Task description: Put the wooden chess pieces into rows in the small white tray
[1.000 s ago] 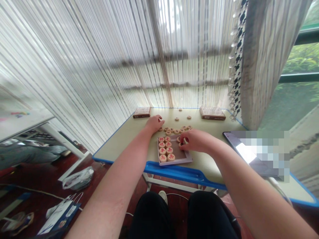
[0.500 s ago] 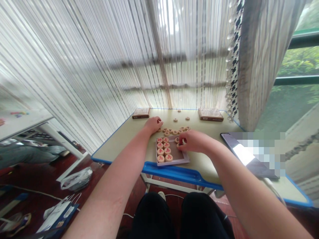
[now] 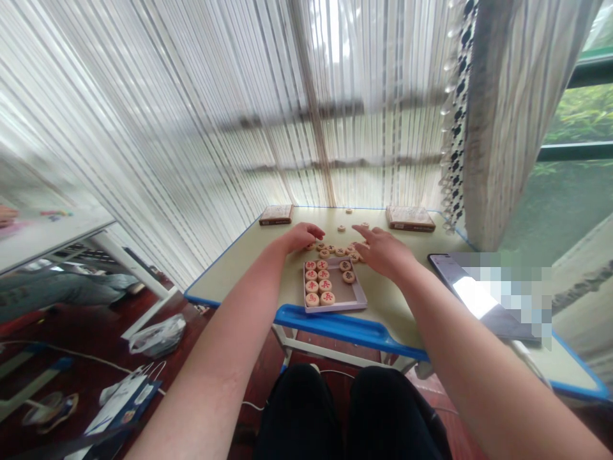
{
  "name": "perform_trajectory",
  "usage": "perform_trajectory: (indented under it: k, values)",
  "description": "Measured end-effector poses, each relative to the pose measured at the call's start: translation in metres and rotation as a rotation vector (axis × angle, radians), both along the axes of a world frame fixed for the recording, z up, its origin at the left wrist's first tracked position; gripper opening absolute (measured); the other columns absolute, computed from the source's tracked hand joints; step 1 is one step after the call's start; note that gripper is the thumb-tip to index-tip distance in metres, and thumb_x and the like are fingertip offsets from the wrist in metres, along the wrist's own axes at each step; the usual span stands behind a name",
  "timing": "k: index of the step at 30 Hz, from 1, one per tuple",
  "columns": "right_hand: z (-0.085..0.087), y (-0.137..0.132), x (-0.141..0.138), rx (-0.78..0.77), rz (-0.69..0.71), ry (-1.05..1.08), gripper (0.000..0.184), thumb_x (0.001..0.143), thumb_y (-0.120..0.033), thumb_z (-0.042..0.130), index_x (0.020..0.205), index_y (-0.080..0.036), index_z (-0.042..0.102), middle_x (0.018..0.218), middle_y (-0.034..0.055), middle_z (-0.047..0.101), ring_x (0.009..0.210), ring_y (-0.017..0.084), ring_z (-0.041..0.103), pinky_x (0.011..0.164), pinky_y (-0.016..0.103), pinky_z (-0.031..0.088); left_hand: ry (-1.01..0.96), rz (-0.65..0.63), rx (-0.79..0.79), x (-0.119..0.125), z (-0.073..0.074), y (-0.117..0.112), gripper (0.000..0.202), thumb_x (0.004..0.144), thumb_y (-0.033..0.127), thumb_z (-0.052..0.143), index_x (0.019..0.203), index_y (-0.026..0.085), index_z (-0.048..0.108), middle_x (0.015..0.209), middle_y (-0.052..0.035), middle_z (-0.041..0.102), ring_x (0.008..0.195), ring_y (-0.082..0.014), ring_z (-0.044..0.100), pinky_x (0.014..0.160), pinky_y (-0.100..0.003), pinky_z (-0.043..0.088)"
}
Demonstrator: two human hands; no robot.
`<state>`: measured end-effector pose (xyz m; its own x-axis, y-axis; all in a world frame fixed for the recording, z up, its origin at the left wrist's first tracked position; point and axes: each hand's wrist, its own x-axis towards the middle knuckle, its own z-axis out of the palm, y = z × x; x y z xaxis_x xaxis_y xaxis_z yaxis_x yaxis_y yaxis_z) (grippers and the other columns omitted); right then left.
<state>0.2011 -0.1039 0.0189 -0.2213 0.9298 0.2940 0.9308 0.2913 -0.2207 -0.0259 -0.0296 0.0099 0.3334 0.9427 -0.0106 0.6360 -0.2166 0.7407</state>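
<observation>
A shallow box tray (image 3: 360,295) lies near the front edge of the table. Red-marked xiangqi pieces (image 3: 311,286) fill two columns at its left, and two dark-marked pieces (image 3: 347,276) sit at its upper right. Behind the tray, loose xiangqi pieces (image 3: 340,252) lie in a cluster. My left hand (image 3: 302,237) is over the left end of that cluster, fingers loosely curved and apart, with nothing visible in them. Over the right end, my right hand (image 3: 382,248) has its fingers spread and partly covers the pieces there.
Two flat boxes, one at the back left (image 3: 276,214) and one at the back right (image 3: 410,218), lie on the table (image 3: 239,262). A phone-like device (image 3: 472,291) rests at the right. Strip curtains hang behind. Plastic and paper bags (image 3: 158,335) are on the floor at left.
My right hand has left a dark-marked piece in the tray's right side and moved back and right to the loose pieces. My left hand's fingers have stretched out somewhat.
</observation>
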Motion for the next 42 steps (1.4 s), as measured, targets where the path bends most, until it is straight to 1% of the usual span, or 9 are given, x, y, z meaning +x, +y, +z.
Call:
perform_trajectory:
  k: [4, 10, 12, 15, 19, 25, 28, 34, 42]
  values:
    - [-0.014, 0.018, 0.006, -0.13, -0.076, -0.088, 0.046, 0.079, -0.031, 0.04, 0.124, -0.026, 0.046, 0.113, 0.012, 0.053, 0.099, 0.025, 0.05, 0.079, 0.033, 0.038, -0.042, -0.163, -0.094, 0.005, 0.008, -0.013, 0.054, 0.054, -0.001, 0.046, 0.104, 0.013, 0.06, 0.104, -0.0074, 0.063, 0.088, -0.0143, 0.058, 0.077, -0.024, 0.046]
    - [-0.019, 0.026, 0.006, -0.154, -0.068, -0.015, 0.045, 0.074, -0.023, 0.042, 0.118, -0.021, 0.051, 0.11, 0.012, 0.056, 0.097, 0.023, 0.052, 0.079, 0.03, 0.038, -0.031, -0.188, -0.076, 0.005, 0.006, -0.011, 0.056, 0.056, 0.003, 0.051, 0.11, 0.014, 0.056, 0.105, -0.0089, 0.062, 0.089, -0.0154, 0.058, 0.076, -0.026, 0.046]
    - [-0.018, 0.024, 0.006, -0.146, -0.084, 0.011, 0.047, 0.074, -0.024, 0.044, 0.12, -0.02, 0.049, 0.11, 0.0127, 0.055, 0.095, 0.023, 0.053, 0.078, 0.03, 0.039, 0.034, -0.166, -0.006, 0.0, 0.007, -0.008, 0.056, 0.056, 0.006, 0.054, 0.111, 0.016, 0.056, 0.106, -0.0085, 0.062, 0.089, -0.0162, 0.058, 0.074, -0.026, 0.046]
    - [-0.015, 0.021, 0.005, -0.102, -0.102, 0.042, 0.045, 0.075, -0.025, 0.043, 0.118, -0.019, 0.05, 0.11, 0.0133, 0.055, 0.093, 0.023, 0.053, 0.077, 0.031, 0.038, 0.304, -0.019, 0.175, -0.01, 0.01, -0.006, 0.045, 0.053, 0.017, 0.063, 0.097, 0.016, 0.063, 0.098, -0.0083, 0.064, 0.085, -0.0193, 0.058, 0.073, -0.027, 0.045]
    - [-0.012, 0.018, 0.002, 0.006, -0.135, 0.041, 0.037, 0.075, -0.029, 0.045, 0.11, -0.02, 0.057, 0.101, 0.011, 0.057, 0.092, 0.023, 0.05, 0.082, 0.033, 0.034, 0.457, -0.008, 0.163, -0.017, 0.014, -0.006, 0.026, 0.053, 0.026, 0.065, 0.078, 0.016, 0.067, 0.079, -0.0056, 0.066, 0.073, -0.018, 0.059, 0.067, -0.026, 0.044]
    - [-0.01, 0.016, -0.004, 0.092, -0.085, 0.11, 0.033, 0.075, -0.028, 0.046, 0.105, -0.022, 0.059, 0.096, 0.0073, 0.058, 0.087, 0.02, 0.049, 0.084, 0.031, 0.032, 0.1, -0.106, 0.197, -0.003, 0.015, -0.012, 0.028, 0.062, 0.027, 0.063, 0.088, 0.015, 0.064, 0.086, -0.0063, 0.066, 0.071, -0.0129, 0.058, 0.063, -0.023, 0.045]
    - [-0.01, 0.014, -0.007, 0.113, -0.033, 0.14, 0.031, 0.075, -0.027, 0.046, 0.103, -0.021, 0.06, 0.093, 0.0065, 0.059, 0.086, 0.019, 0.049, 0.085, 0.031, 0.032, -0.072, -0.12, 0.138, 0.004, 0.017, -0.015, 0.034, 0.065, 0.027, 0.062, 0.096, 0.014, 0.061, 0.091, -0.0086, 0.065, 0.066, -0.0107, 0.058, 0.057, -0.022, 0.044]
    - [-0.009, 0.01, -0.015, 0.089, 0.07, 0.28, 0.029, 0.079, -0.03, 0.045, 0.1, -0.021, 0.062, 0.091, 0.0047, 0.062, 0.085, 0.016, 0.053, 0.076, 0.026, 0.037, -0.278, -0.161, 0.091, 0.016, 0.009, -0.014, 0.038, 0.059, 0.026, 0.07, 0.093, 0.011, 0.061, 0.086, -0.0097, 0.064, 0.069, -0.0122, 0.059, 0.058, -0.023, 0.046]
    - [-0.008, 0.008, -0.021, -0.014, 0.078, 0.561, 0.03, 0.077, -0.038, 0.047, 0.089, -0.019, 0.066, 0.081, 0.004, 0.067, 0.073, 0.015, 0.059, 0.062, 0.023, 0.041, -0.41, -0.212, 0.033, 0.035, 0.0, -0.021, 0.034, 0.057, 0.021, 0.072, 0.087, 0.01, 0.059, 0.079, -0.0065, 0.064, 0.069, -0.0121, 0.06, 0.066, -0.028, 0.049]
